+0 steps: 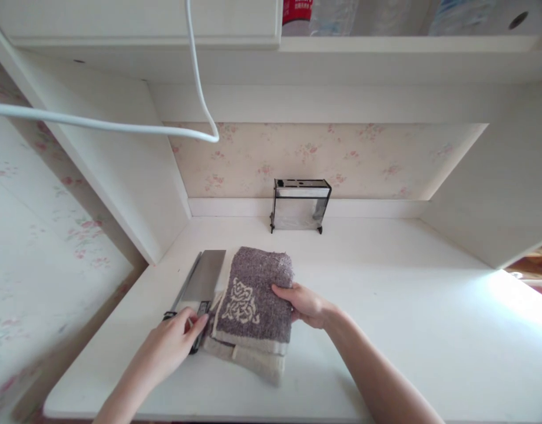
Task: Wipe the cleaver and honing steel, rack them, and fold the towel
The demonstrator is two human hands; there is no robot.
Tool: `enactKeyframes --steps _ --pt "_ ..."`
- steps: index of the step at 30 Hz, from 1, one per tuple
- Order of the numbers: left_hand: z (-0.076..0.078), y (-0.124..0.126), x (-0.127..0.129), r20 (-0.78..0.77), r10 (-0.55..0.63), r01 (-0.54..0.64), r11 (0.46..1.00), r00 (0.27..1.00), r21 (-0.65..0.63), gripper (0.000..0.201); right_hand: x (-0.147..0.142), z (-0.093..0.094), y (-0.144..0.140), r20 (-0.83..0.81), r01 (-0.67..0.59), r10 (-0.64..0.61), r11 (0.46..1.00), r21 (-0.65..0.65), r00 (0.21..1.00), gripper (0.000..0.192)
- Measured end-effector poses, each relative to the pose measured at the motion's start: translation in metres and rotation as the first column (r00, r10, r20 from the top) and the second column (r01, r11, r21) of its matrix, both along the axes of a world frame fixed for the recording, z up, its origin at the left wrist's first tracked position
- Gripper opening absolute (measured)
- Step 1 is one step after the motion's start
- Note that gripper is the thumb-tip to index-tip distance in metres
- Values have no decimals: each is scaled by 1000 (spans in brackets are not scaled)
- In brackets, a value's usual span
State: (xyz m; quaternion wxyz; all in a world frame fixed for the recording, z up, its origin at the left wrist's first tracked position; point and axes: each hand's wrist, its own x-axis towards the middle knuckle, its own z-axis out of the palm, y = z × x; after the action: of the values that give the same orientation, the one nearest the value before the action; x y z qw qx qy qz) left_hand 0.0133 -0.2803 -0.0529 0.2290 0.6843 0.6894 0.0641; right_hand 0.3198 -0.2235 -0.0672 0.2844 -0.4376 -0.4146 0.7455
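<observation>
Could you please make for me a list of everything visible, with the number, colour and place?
Tabletop: one, white, below
Folded towel: one, purplish-brown and cream, lower middle
Wide blade: one, grey, left of towel
Narrow blade: one, grey, left of wide blade
Stand: one, transparent with black frame, tabletop's back
Cabinet: one, white, above and sides
Flowered wallpaper: two stretches, pale with pink, back and left
Cable: one, white, upper left
Red-labelled item: one, red, top
Plastic items: count unclear, transparent, top
Left grip: one, bare, at towel's left edge
Right grip: one, bare, holding towel's right edge
</observation>
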Motion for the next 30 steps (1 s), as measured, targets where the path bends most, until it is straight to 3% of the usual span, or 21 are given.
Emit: enactKeyframes --steps 3,7,10,13,18,21,23,26,30 --pt "-5 5 8 -97 61 -57 997 993 47 43 24 -4 2 -89 233 -233 973 -10 969 43" --pt "-6 6 19 -246 131 -125 991 960 42 51 46 -9 10 -92 509 -502 858 74 860 44" --pt "-5 11 22 -275 129 -137 991 953 -8 46 48 -14 13 -96 621 -614 767 158 783 46" --pt "-4 22 21 -243 135 -147 989 960 -31 38 42 -15 12 -123 660 -650 726 191 750 48" --pt "-1 38 26 2 87 -87 994 996 -61 34 35 -12 8 -151 651 -634 729 211 759 47" --pt "2 39 40 198 171 -158 984 965 -76 31 34 -12 7 -172 654 -631 727 209 756 44" --pt "4 38 53 383 229 -192 973 895 -131 28 33 -12 7 -197 645 -614 737 204 764 42" --pt "5 34 78 638 278 -181 960 718 -214 23 28 -10 5 -258 620 -571 765 177 779 41" --pt "1 31 120 792 246 -117 969 559 -218 22 23 0 -2 -409 564 -468 812 151 783 41"
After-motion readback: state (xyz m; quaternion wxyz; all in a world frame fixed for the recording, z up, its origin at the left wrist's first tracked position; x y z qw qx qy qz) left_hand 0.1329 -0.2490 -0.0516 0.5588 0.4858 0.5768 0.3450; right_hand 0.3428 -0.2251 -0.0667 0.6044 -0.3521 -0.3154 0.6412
